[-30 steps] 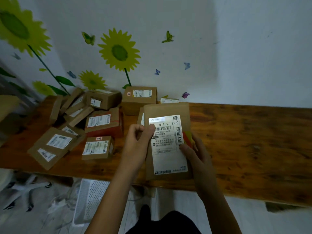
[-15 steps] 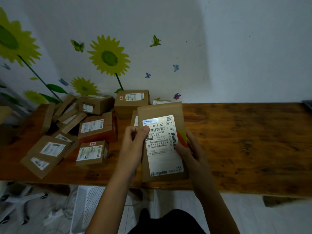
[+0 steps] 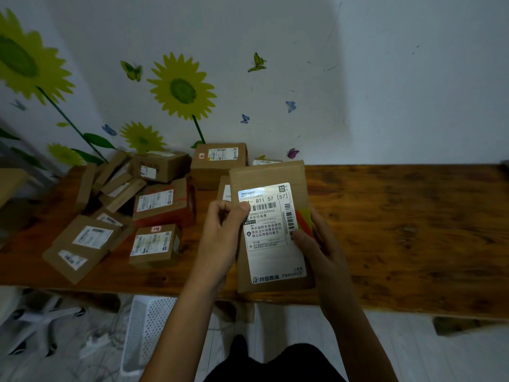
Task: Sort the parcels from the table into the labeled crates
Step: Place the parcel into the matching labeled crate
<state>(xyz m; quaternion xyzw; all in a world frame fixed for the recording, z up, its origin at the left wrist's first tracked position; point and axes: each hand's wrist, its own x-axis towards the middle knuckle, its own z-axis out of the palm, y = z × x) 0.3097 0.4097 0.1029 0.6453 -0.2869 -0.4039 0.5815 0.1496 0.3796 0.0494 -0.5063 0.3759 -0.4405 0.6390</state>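
I hold a flat brown parcel (image 3: pixel 271 177) upright above the wooden table (image 3: pixel 399 230), its white shipping label facing me. My left hand (image 3: pixel 223 238) grips its left edge, thumb on the label's top corner. My right hand (image 3: pixel 316 246) grips the right edge, thumb on the label beside the barcode. A red and yellow patch shows on the parcel by my right fingers. Several more brown parcels (image 3: pixel 154 244) lie piled on the table's left half.
A white perforated crate (image 3: pixel 148 326) stands on the floor under the table's front edge, with cables and a white chair base (image 3: pixel 41 321) to its left. The wall with sunflower stickers (image 3: pixel 181 86) rises behind the table.
The parcel and both hands have stayed together in the same grip; the view has shifted slightly, so the table and pile sit a little differently in frame.
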